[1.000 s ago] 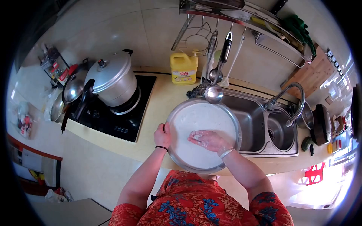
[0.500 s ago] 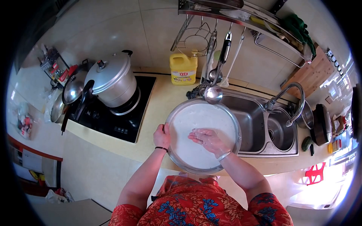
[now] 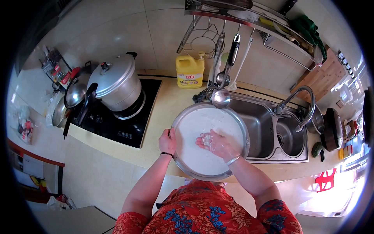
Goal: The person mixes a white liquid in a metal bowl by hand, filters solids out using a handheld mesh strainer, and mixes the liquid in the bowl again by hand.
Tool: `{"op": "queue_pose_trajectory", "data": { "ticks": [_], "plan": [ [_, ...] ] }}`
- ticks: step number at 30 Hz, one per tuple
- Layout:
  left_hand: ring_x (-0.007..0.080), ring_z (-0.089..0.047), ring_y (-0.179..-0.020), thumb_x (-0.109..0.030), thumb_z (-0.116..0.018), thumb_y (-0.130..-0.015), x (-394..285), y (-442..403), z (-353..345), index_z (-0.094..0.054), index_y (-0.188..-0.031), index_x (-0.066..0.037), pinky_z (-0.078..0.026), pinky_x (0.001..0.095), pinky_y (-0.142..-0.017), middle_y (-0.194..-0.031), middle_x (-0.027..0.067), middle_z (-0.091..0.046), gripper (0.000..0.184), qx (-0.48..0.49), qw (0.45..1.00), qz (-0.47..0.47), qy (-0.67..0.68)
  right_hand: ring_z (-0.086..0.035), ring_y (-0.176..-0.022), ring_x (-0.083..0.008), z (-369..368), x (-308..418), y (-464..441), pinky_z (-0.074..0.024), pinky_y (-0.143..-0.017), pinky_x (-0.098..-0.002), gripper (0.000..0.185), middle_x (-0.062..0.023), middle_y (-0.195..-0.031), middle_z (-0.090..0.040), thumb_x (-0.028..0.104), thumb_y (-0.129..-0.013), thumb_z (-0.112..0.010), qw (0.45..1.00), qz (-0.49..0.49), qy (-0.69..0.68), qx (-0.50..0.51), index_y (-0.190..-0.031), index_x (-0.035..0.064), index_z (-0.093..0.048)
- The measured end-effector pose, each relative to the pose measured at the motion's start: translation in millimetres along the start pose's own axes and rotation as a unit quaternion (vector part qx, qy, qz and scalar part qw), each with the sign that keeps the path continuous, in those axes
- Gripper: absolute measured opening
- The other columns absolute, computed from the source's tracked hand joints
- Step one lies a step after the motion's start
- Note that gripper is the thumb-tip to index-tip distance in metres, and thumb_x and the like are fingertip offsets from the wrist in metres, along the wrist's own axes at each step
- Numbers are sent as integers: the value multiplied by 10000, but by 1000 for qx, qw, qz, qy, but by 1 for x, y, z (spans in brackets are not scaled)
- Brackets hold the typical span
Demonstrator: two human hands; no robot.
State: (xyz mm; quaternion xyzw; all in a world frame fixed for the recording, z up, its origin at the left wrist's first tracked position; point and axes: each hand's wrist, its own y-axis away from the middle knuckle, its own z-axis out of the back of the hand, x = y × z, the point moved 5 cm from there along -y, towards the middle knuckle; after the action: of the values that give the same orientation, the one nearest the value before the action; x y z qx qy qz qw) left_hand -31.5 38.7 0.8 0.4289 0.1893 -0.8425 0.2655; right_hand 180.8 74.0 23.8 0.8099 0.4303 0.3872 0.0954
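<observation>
From left to right, a lidded pot [image 3: 119, 85], contents hidden, stands on the stove [image 3: 105, 126], the left hand [image 3: 167, 141] grips a metal bowl [image 3: 245, 134] by its left rim, apparently to steady it at the near edge of the bench [image 3: 165, 97], and the right hand [image 3: 218, 145], loosely open and white-smeared, lies over its white contents [image 3: 193, 156], left of the sink [image 3: 255, 124].

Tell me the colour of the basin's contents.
The contents are white; the head view shows them best.
</observation>
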Motion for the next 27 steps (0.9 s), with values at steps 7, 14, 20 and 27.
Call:
{"op": "queue_pose_trajectory", "data": {
  "ticks": [7,14,20,27],
  "plan": [
    [303,-547,-580,-341,-487,-862,0,0,0,-543,-744,-13,-431,385,-557,-622,162,-560,353,2,1000,6,7,-594,-895,-243,15,3,-14,-501,-783,-317,176,-147,-942,-594,85,-839,-543,973,110,202,-27,-940,-58,-565],
    [328,-559,-597,-373,-479,-856,0,0,0,-547,-743,-31,-434,400,-557,-624,159,-565,366,4,1000,7,0,-598,-827,-268,11,30,-30,-490,-757,-357,189,-131,-872,-629,213,-803,-578,725,196,629,-202,-855,39,-633],
    [328,-565,-607,-376,-478,-856,-2,1,2,-553,-748,-33,-438,397,-560,-634,162,-572,367,9,1000,27,5,-582,-857,-288,9,21,-51,-469,-775,-360,138,-149,-852,-605,103,-767,-515,439,276,806,-285,-813,45,-631],
    [332,-572,-616,-384,-475,-857,-1,1,0,-558,-758,-38,-442,406,-564,-643,166,-578,369,10,1000,24,2,-581,-895,-284,48,0,-110,-461,-803,-363,180,-204,-909,-595,58,-758,-486,384,101,910,-124,-839,-51,-604]
  ]
}}
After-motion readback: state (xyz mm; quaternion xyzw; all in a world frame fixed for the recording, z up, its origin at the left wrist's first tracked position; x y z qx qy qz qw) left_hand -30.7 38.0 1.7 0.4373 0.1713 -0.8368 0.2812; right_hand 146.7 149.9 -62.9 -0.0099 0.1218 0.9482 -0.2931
